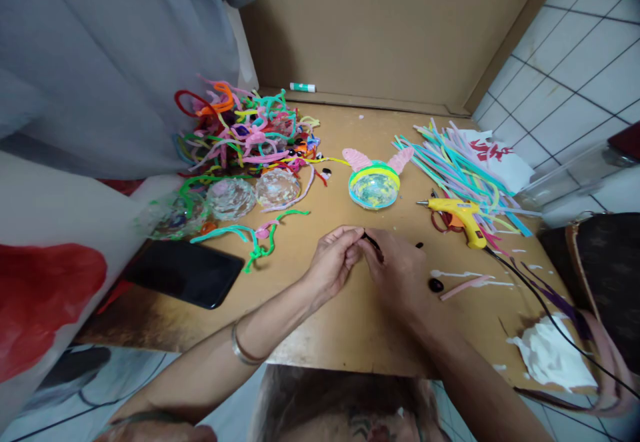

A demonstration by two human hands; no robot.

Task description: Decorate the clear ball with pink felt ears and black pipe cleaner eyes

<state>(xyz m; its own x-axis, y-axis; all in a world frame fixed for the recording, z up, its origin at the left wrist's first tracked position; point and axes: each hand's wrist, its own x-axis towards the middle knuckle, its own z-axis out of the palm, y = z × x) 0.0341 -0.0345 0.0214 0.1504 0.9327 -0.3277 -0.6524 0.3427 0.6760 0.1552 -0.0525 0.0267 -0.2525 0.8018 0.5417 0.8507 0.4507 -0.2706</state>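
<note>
My left hand point(334, 263) and my right hand point(400, 274) meet above the front middle of the table, fingers pinched together. Between them is a thin dark strip point(372, 242), perhaps a black pipe cleaner; the fingers hide much of it. Just beyond the hands sits a clear plastic half-ball point(374, 192), banded with green, yellow and blue pipe cleaner and topped by two pink ears. To the right of my right hand lie a shiny black oval piece point(436, 285) and a smaller black piece point(419, 245).
A yellow glue gun point(463, 215) with a black cord lies at right, before a bundle of pipe cleaners point(460, 162). Tangled pipe cleaners point(245, 129), clear half-balls point(278, 189) and a black phone point(185, 273) occupy the left. A glue stick point(303, 87) rests by the back board; crumpled tissue point(553, 352) lies front right.
</note>
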